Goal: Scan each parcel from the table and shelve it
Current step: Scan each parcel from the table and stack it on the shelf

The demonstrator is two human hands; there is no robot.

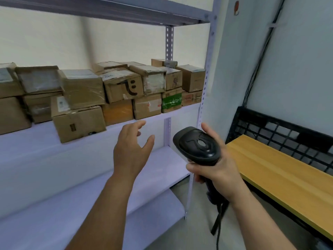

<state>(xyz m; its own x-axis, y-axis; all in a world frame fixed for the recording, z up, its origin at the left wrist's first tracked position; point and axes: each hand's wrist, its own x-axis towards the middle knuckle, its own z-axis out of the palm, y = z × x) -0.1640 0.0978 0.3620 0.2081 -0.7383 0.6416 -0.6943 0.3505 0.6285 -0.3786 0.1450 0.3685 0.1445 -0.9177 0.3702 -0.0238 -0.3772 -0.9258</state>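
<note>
Head camera: a left hand point(133, 147) reaches toward the shelf point(36, 147), fingers loosely spread and holding nothing, while the right hand point(216, 168) grips a black scanner point(197, 143).
Parcels point(81, 98) sit stacked two high on the shelf; one box point(124, 85) bears a black smile-like mark, another a green label point(171, 102) too blurred to read. A wooden table point(281, 170) stands right of the shelf.

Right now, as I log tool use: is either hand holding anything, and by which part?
The right hand grips the barcode scanner by its handle, below the head. The left hand holds nothing.
</note>
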